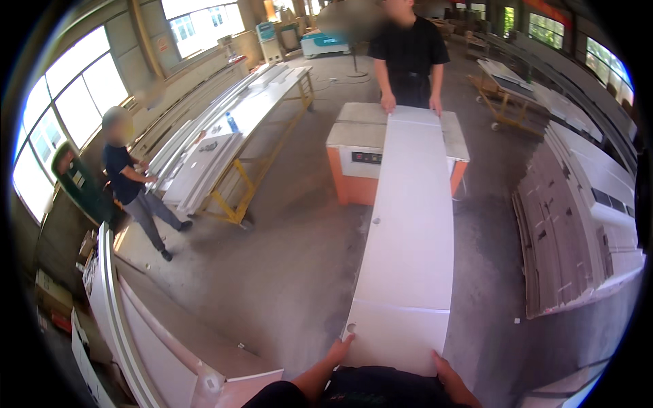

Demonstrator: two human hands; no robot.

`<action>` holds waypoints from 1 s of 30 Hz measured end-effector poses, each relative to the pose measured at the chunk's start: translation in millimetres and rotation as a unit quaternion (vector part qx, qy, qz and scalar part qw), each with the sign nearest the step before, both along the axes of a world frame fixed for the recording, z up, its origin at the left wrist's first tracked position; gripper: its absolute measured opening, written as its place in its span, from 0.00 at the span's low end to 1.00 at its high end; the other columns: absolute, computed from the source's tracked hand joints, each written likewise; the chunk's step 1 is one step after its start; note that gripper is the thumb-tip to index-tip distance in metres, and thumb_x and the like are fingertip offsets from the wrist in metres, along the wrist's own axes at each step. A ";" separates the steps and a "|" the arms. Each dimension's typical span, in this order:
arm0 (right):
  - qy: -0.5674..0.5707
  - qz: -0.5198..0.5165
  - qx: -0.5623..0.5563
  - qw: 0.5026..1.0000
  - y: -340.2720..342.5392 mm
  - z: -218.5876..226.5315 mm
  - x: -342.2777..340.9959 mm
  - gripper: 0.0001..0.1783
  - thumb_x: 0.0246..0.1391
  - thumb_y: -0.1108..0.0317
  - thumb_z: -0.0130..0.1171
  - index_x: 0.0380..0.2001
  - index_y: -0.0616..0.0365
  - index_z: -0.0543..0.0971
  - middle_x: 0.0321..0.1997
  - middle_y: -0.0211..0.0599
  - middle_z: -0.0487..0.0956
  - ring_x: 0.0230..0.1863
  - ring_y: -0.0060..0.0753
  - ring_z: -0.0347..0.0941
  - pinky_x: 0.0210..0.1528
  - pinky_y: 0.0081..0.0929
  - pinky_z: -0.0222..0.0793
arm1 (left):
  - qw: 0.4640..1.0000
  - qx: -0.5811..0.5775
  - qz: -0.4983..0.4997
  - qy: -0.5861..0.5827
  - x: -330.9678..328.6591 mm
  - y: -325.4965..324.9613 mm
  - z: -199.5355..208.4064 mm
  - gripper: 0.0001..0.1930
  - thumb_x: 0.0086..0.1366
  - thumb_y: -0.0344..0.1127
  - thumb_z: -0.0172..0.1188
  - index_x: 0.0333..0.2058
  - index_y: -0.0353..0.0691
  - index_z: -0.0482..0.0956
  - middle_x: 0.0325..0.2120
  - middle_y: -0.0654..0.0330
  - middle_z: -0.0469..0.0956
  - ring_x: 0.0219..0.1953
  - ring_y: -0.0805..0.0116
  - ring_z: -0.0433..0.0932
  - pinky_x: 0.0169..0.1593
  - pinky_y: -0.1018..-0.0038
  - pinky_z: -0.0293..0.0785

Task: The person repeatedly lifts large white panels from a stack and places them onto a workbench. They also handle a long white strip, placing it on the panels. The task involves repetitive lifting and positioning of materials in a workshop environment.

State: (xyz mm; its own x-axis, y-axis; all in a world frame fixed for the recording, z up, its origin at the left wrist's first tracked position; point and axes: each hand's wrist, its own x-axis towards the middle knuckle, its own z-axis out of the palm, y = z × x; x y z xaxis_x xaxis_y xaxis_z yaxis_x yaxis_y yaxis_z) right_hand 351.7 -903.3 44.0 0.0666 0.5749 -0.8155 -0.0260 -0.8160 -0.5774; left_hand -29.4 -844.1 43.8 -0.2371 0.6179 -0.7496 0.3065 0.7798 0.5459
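Note:
A long, flat white package (408,224) stretches away from my body, with a strap across its near part and another near its far end. My left hand (339,348) is closed on its near left edge, thumb on top beside a small round hole. At the near right edge, my right hand (445,372) grips it too; its fingers are hidden underneath. The far part lies across a strapping machine (354,143) with a pale top and orange base. Behind it a co-worker (408,58) in black has both hands on the package's far end.
To the left stands a long yellow-framed table (238,183) with white strips and a blue bottle. Another person (129,173) works beside it. Stacked flat cartons (564,224) rise at the right. White panels (156,340) lean at the lower left. A wheeled cart (513,102) is farther back.

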 end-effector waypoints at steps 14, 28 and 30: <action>0.151 -0.016 -0.024 0.988 19.1 -31.9 13.8 0.36 0.61 0.44 0.40 0.57 0.67 0.62 0.57 0.47 0.69 0.55 0.43 0.67 0.57 0.35 0.62 | 1.000 -0.007 -0.013 0.021 2.8 1.6 17.6 0.50 0.53 0.73 0.47 0.50 0.22 0.66 0.47 0.36 0.71 0.51 0.45 0.71 0.53 0.60 0.66; 0.147 -0.002 -0.025 0.989 21.3 -32.0 9.7 0.35 0.62 0.44 0.40 0.57 0.67 0.62 0.57 0.47 0.69 0.55 0.43 0.67 0.57 0.36 0.62 | 1.000 -0.006 0.006 0.002 0.3 -2.9 -9.3 0.51 0.53 0.73 0.47 0.51 0.21 0.64 0.48 0.34 0.69 0.53 0.43 0.69 0.55 0.60 0.63; 0.148 -0.005 -0.021 0.989 17.7 -32.9 10.4 0.35 0.62 0.44 0.40 0.57 0.67 0.62 0.57 0.47 0.69 0.55 0.43 0.67 0.57 0.36 0.62 | 1.000 -0.008 0.006 -0.008 -0.9 -3.5 -5.4 0.50 0.53 0.73 0.47 0.51 0.21 0.64 0.49 0.34 0.69 0.54 0.43 0.68 0.56 0.60 0.63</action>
